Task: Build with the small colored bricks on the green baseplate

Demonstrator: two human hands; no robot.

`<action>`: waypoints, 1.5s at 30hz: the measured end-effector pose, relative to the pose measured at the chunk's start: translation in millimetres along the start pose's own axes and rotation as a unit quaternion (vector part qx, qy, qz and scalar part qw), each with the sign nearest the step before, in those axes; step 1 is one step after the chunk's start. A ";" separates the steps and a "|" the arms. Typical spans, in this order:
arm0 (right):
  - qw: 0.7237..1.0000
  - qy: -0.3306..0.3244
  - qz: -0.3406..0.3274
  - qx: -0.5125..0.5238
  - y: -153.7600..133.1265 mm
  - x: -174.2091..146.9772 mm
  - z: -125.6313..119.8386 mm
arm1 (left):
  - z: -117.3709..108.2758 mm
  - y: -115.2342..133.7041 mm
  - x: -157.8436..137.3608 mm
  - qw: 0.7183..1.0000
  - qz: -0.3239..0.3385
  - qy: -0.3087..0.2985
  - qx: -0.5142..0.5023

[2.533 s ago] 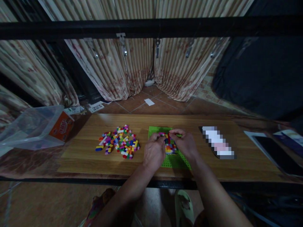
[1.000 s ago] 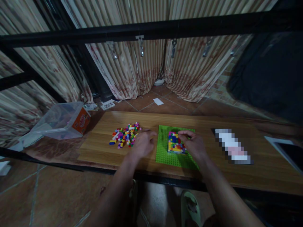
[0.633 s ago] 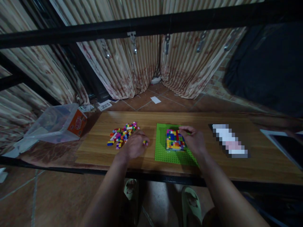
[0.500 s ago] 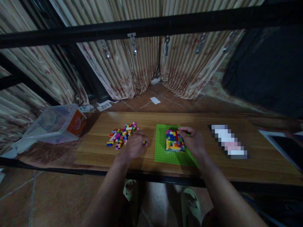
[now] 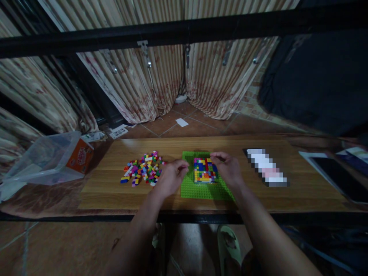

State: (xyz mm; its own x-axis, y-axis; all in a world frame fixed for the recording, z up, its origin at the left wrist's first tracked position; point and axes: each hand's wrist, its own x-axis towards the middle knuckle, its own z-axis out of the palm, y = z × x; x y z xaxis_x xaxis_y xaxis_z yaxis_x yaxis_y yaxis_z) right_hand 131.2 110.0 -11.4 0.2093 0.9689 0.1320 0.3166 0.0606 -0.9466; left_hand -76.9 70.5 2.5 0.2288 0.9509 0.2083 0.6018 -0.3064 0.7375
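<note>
A block of many-coloured toy bricks (image 5: 204, 170) is built up on a green studded baseplate (image 5: 188, 191). My left hand (image 5: 171, 175) is over the baseplate's left edge, its thumb and fingers pinched together; whatever they hold is too small to make out. At the upper right corner of the block, my right hand (image 5: 228, 167) is closed in a pinch, and any piece in it is hidden. Loose coloured bricks (image 5: 148, 168) lie in a pile left of my left hand.
A wooden board (image 5: 103, 184) carries all this. Right of the baseplate lies a blurred-out flat object (image 5: 266, 166), then a dark tablet-like slab (image 5: 337, 178). A clear plastic bin (image 5: 46, 161) with an orange label stands at left. Behind, a dark bar (image 5: 172, 32) crosses before striped curtains.
My left hand has moved right, from beside the loose bricks to the baseplate's edge. My right hand stays by the block's upper right corner. The whole view has shifted slightly.
</note>
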 end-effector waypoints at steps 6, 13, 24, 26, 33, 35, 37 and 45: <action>1.000 -0.003 -0.004 0.004 3.1 0.9 0.2 | 30.8 8.3 7.8 0.990 -0.035 0.056 -0.128; 0.988 -0.071 -0.133 -0.025 -5.7 -6.4 -4.6 | 38.5 17.5 16.4 0.896 -0.164 0.104 -0.400; 0.959 -0.157 -0.234 -0.036 -18.3 -18.8 -0.8 | 33.9 28.3 15.4 0.817 -0.232 0.073 -0.522; 0.957 -0.160 -0.239 -0.038 -18.4 -18.7 -0.9 | 33.8 29.3 15.2 0.821 -0.230 0.070 -0.518; 0.980 -0.091 -0.178 -0.017 -13.3 -5.5 -17.5 | 35.9 27.0 15.4 0.885 -0.199 0.080 -0.414; 0.986 -0.065 -0.151 0.010 -12.0 -0.5 -25.1 | 36.6 21.9 16.1 0.911 -0.178 0.080 -0.362; 0.989 -0.062 -0.129 0.026 -10.1 2.2 -29.1 | 37.6 16.3 16.4 0.936 -0.153 0.075 -0.309; 0.981 -0.126 -0.129 -0.071 0.6 -5.2 -11.7 | 40.8 13.0 13.0 0.969 -0.108 -0.009 -0.220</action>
State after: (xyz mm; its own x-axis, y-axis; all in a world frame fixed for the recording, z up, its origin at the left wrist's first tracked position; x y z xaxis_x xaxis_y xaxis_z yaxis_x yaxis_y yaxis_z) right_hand 141.2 102.2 -9.2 -0.1243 0.9556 0.2673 0.4590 0.2942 -0.8383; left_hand -34.9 77.1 -11.5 0.1500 0.9886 0.0105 0.2527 -0.0486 0.9663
